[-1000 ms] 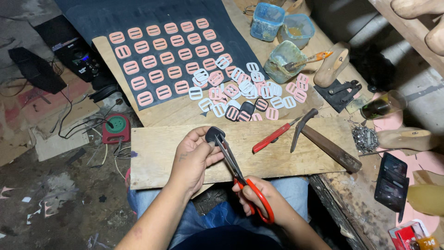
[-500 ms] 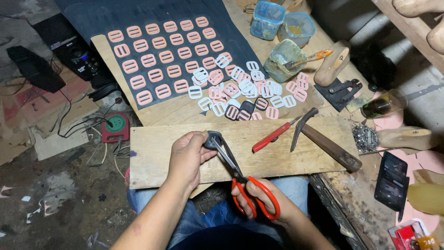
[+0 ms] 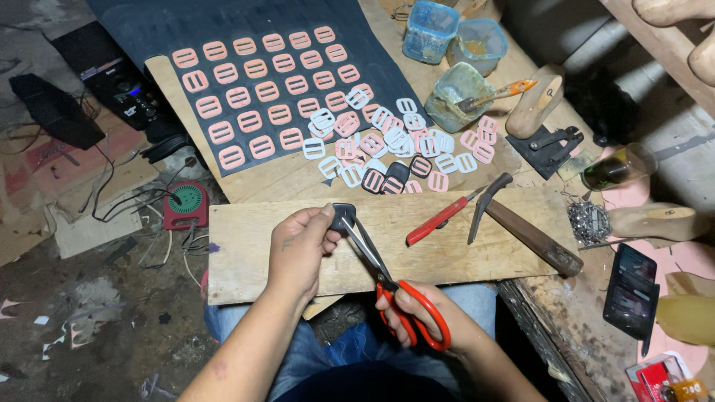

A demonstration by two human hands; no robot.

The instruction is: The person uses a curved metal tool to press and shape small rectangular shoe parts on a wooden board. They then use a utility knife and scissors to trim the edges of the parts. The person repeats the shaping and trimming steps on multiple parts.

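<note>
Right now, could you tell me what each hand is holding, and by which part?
Left hand pinches a small dark piece by its edge; right hand holds the scissors by their red handles.

Two bare forearms, no sleeves, no watch, no rings or bands in sight. Left hand (image 3: 298, 249) ungloved, a small dark mark on its back near the knuckles. Right hand (image 3: 421, 313) ungloved too, nails short and plain. Near edge, between the arms: blue denim over the lap, faded and creased, darker cloth lower down.
</note>
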